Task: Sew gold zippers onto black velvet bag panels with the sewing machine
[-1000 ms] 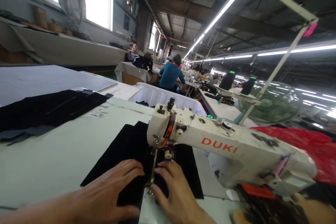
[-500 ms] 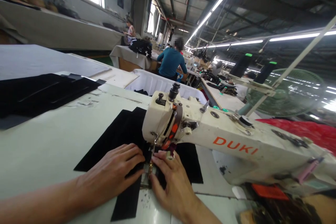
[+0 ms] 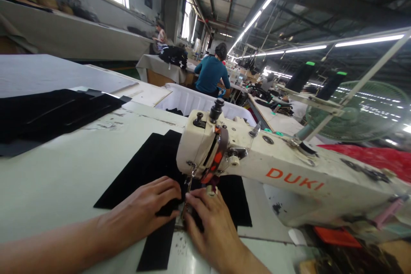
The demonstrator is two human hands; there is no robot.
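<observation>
Black fabric (image 3: 138, 171) lies on the pale table under the head of a white sewing machine (image 3: 253, 150) marked DUKI. My left hand (image 3: 154, 203) rests on the fabric left of the needle, its fingers bent and a little apart. Just right of the needle, my right hand (image 3: 208, 218) presses on the cloth by the presser foot, thumb and fingers apart. A narrow black strip (image 3: 157, 246) comes out below my left hand toward the front edge. The cloth under my fingertips is partly hidden.
A stack of black pieces (image 3: 58, 115) lies at the left. Behind the machine stands a white bin (image 3: 205, 102). Farther back, a person in a teal top (image 3: 210, 75) sits facing away. A green fan (image 3: 356, 111) and red material (image 3: 369, 160) are at the right.
The view has shifted slightly, so the machine appears a little farther right. Both hands keep nearly the same places on the fabric.
</observation>
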